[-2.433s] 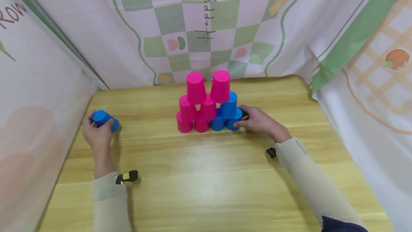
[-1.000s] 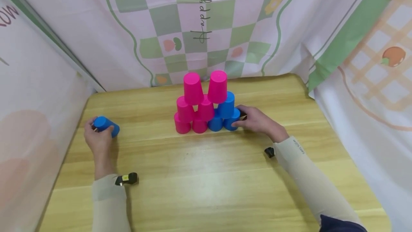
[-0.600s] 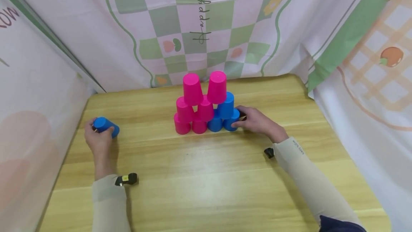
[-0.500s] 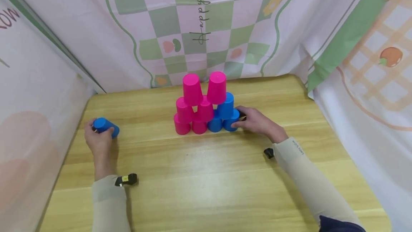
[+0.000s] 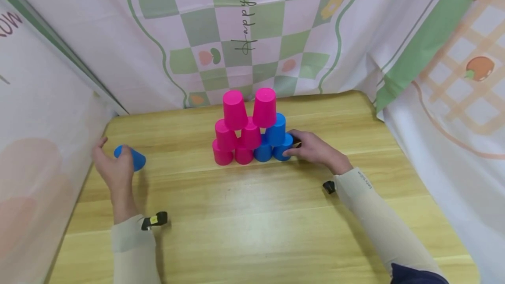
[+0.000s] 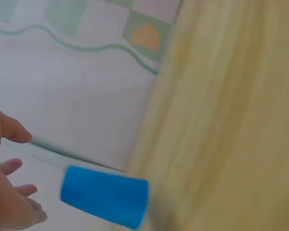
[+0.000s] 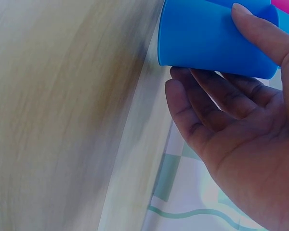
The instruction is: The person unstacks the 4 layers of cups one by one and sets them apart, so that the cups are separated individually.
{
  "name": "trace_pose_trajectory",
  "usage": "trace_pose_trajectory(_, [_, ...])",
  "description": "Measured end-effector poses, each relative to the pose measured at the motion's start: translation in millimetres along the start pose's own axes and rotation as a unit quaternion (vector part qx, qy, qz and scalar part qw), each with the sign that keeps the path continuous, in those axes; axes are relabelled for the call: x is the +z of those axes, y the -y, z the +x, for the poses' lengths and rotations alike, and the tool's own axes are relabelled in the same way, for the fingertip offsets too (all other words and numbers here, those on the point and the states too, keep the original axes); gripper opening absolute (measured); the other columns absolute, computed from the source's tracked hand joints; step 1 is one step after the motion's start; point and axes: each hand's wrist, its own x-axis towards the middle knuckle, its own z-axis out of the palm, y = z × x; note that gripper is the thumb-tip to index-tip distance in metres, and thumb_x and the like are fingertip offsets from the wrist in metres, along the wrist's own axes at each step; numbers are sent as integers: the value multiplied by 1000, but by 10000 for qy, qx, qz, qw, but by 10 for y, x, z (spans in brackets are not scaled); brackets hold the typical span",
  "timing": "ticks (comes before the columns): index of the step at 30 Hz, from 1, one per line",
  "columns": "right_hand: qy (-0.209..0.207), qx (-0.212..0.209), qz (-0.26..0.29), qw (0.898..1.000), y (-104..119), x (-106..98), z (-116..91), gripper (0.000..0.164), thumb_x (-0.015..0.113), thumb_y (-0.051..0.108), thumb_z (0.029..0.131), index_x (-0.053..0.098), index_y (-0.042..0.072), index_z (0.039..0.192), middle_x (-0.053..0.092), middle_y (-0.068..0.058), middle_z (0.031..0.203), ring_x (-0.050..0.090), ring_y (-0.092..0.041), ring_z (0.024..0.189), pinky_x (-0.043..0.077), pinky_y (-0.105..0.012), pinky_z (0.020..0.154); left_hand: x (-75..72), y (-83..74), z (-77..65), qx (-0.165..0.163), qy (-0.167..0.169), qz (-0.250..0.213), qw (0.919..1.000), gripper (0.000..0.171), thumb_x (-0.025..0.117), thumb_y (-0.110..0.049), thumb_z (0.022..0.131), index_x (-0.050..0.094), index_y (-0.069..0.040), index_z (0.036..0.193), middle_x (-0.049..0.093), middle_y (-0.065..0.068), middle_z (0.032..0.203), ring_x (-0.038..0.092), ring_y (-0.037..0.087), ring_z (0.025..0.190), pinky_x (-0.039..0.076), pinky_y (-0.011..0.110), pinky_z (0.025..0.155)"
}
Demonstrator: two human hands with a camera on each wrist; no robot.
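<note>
A blue cup (image 5: 136, 159) stands upside down at the left of the table. My left hand (image 5: 114, 165) is beside it with thumb and fingers spread, and the left wrist view shows a gap between those fingers (image 6: 19, 132) and the cup. In the middle, pink cups (image 5: 223, 152) and blue cups (image 5: 263, 149) are stacked upside down in three tiers, two pink ones on top. My right hand (image 5: 313, 147) grips the lowest blue cup at the right end (image 7: 209, 41), thumb on one side and fingers on the other.
The wooden table (image 5: 244, 231) has a patterned cloth (image 5: 236, 25) hanging behind it. White cloths also hang at the left (image 5: 39, 113) and right (image 5: 434, 130) edges. A small black camera sits on each wrist.
My left hand has let go of the blue cup; its fingers have spread and drawn off to the left. The right hand keeps its place at the stack. The view has shifted slightly.
</note>
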Motion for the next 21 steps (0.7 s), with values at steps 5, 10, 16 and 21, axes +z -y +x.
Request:
trace_pose_trajectory(5, [-6, 3, -25, 10000, -8, 3, 8, 53, 78, 33, 97, 57, 11, 140, 68, -13, 131, 64, -33, 117, 56, -53, 102, 48, -185, -65, 813, -291, -348, 9957, 47, 64, -2, 96, 58, -8, 142, 52, 6, 152, 40, 10, 146, 23, 21, 125])
trace_pose_trajectory(10, [-26, 4, -17, 10000, -13, 5, 6, 53, 78, 33, 97, 57, 11, 140, 68, -12, 130, 64, -33, 116, 56, -52, 102, 120, -335, -140, 1195, -194, -778, 9896, 46, 65, 3, 95, 60, -6, 139, 55, 6, 150, 42, 11, 146, 27, 22, 125])
trace_pose_trajectory(16, [-32, -1, 6, 10000, -19, 5, -2, 51, 78, 34, 97, 57, 12, 138, 68, -12, 130, 64, -32, 116, 57, -51, 101, 270, -420, -287, 1739, 131, -1330, 9757, 41, 69, 9, 91, 64, 1, 131, 63, 4, 132, 56, 16, 135, 45, 30, 114])
trace_pose_trajectory(21, [-31, -60, 22, 10000, -8, 9, -5, 50, 77, 34, 97, 58, 12, 138, 69, -12, 129, 65, -32, 115, 58, -50, 99, 396, -485, -405, 1984, 551, -1350, 9692, 41, 71, 7, 92, 62, 5, 132, 64, 6, 131, 58, 17, 130, 48, 34, 111])
